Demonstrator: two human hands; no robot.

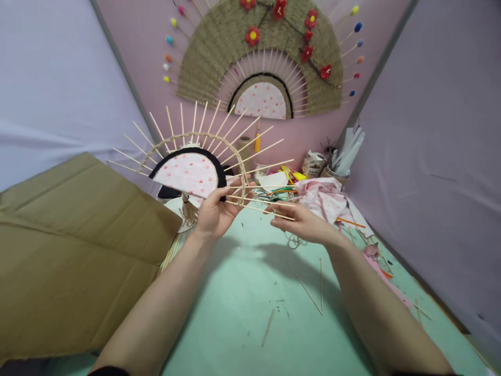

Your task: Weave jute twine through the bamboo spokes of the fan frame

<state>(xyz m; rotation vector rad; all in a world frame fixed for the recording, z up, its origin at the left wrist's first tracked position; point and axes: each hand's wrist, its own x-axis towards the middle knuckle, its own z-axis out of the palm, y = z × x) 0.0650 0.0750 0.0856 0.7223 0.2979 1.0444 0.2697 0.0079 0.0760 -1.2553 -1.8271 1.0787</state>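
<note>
A half-round fan frame (188,169) with a white, pink-dotted centre and black rim is held tilted above the table. Thin wooden sticks (227,125) radiate from it, and a band of twine (239,156) arcs across them. My left hand (219,211) grips its lower right corner, thumb in front and fingers behind. Close by on the right, my right hand (293,220) is behind the lowest stick ends with its fingers drawn together. What lies between those fingertips is hidden. A loose loop of twine (294,241) shows below my right hand.
A large woven fan (207,68) with red flowers hangs on the back wall. Cardboard (86,250) stands at left. Pink-dotted cloth (321,196), pots (313,166) and scraps crowd the back right. Loose sticks (306,290) lie on the green table (219,324).
</note>
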